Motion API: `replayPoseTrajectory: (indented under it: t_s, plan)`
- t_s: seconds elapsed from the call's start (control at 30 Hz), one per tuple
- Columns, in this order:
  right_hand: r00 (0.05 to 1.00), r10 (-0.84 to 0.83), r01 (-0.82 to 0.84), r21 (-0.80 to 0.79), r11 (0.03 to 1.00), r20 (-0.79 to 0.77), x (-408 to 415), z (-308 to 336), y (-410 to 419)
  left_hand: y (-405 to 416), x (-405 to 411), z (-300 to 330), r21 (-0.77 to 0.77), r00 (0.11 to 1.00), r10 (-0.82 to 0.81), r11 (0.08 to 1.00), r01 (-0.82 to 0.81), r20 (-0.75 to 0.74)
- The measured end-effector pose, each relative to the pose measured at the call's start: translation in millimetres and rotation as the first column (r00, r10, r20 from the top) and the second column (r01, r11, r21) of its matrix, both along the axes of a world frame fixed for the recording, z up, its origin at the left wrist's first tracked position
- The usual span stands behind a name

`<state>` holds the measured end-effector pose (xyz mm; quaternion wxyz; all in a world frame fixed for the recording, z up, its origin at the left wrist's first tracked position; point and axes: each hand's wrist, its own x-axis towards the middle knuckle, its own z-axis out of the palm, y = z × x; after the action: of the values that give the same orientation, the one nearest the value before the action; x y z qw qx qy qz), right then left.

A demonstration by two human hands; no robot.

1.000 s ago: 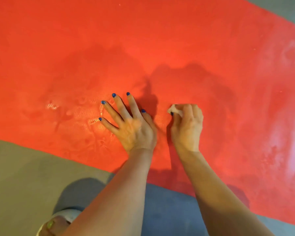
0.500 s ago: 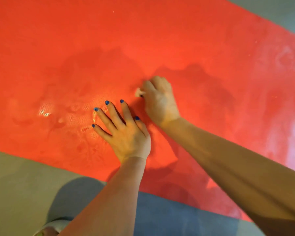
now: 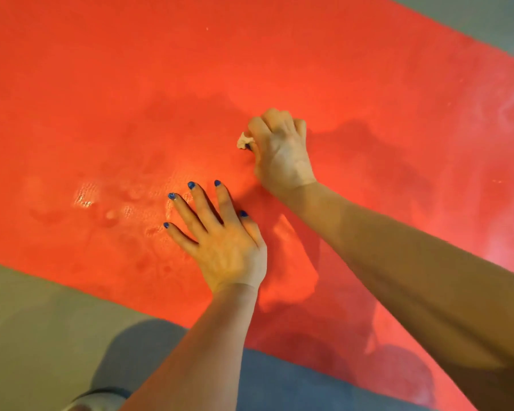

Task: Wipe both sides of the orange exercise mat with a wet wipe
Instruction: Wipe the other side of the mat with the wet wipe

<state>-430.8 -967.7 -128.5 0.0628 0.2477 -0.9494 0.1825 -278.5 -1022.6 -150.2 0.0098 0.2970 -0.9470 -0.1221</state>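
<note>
Right hand (image 3: 281, 152) gripping wipe (image 3: 244, 141), left-pointing

An indoor floor space, perhaps a home or exercise room, though nothing is settling which: an orange exercise mat (image 3: 279, 69) is lying flat on a smooth grey floor (image 3: 36, 321), catching glare from overhead light.

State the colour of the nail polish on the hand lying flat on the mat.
Blue, seen in the head view on the left hand spread on the orange mat.
</note>
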Motion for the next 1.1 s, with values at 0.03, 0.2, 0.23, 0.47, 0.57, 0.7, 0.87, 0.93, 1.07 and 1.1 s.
replayPoseTrajectory:
  t_s: [0.03,0.2,0.23,0.47,0.57,0.7,0.87,0.93,1.07,1.1]
  plan:
    - [1.0,0.015,-0.015,0.018,1.0,-0.007,-4,0,1,0,-1,0,-0.004,1.0,-0.001,1.0,0.001,-0.005]
    - [0.999,-0.022,0.024,0.074,0.997,-0.025,15,6,118,0,0,1,0.007,1.0,-0.002,1.0,0.002,0.015]
    - [0.999,-0.039,0.04,0.078,0.996,-0.015,17,5,130,0,0,1,0.008,1.0,0.002,1.0,-0.002,0.021]
    - [0.99,-0.126,0.126,0.006,0.992,-0.067,19,-7,127,1,0,4,0.025,0.997,-0.073,0.997,0.073,-0.01]
    - [0.991,-0.121,0.12,-0.009,0.993,-0.055,19,-6,126,17,-23,7,0.075,0.998,-0.008,0.997,0.012,-0.057]
    - [0.992,-0.117,0.117,-0.005,0.993,-0.052,19,-4,127,54,-53,14,0.087,0.999,-0.025,0.996,0.029,-0.046]
    - [0.995,-0.072,0.075,0.035,0.997,-0.067,14,-1,127,56,-52,7,0.03,1.0,-0.018,0.999,0.018,-0.014]
    - [0.996,-0.017,0.021,0.046,0.999,-0.09,9,3,130,58,-53,7,0.027,1.0,-0.03,0.999,0.03,-0.01]
    - [0.999,-0.006,0.006,0.004,1.0,-0.046,-23,10,91,56,-55,2,0.006,1.0,-0.015,1.0,0.015,-0.022]
    - [1.0,-0.004,0.004,-0.014,1.0,-0.012,-34,9,70,57,-56,2,0.007,0.999,-0.007,1.0,0.008,-0.031]
